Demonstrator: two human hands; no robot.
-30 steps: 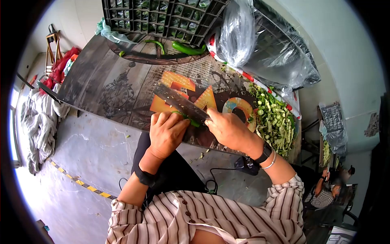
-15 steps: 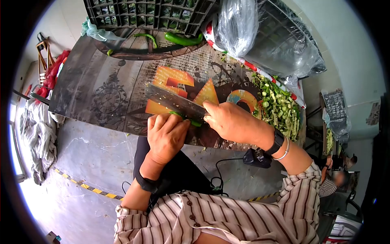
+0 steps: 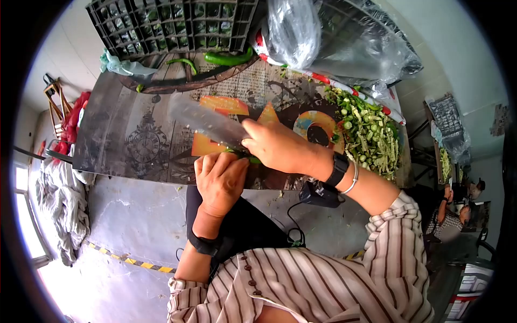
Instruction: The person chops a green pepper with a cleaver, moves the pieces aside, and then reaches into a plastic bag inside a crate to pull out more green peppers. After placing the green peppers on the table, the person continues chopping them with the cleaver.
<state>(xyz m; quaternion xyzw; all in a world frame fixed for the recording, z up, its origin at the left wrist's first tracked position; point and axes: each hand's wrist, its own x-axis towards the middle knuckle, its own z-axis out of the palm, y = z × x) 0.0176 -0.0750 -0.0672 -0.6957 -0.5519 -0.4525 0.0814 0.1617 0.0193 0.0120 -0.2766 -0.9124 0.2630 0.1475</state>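
My right hand (image 3: pixel 277 146) grips the handle of a broad kitchen knife (image 3: pixel 207 123), whose blade is blurred and points to the upper left. Close below the blade, my left hand (image 3: pixel 222 177) has its fingers curled down on a green pepper (image 3: pixel 254 160) at the table's near edge. Most of that pepper is hidden under the fingers. A heap of chopped green pepper (image 3: pixel 371 140) lies to the right of my right hand. Two whole green peppers, a long one (image 3: pixel 229 58) and a thin curved one (image 3: pixel 186 64), rest farther back.
A black plastic crate (image 3: pixel 172 29) stands at the back of the printed table (image 3: pixel 110 126). Clear plastic bags (image 3: pixel 293 35) sit at the back right. A black box with a cable (image 3: pixel 319 195) is just below the near edge. Another person (image 3: pixel 449 215) is at far right.
The knife has lifted and swung up and left, with my right hand moving the same way. My left hand stays on the pepper. The whole view has shifted slightly.
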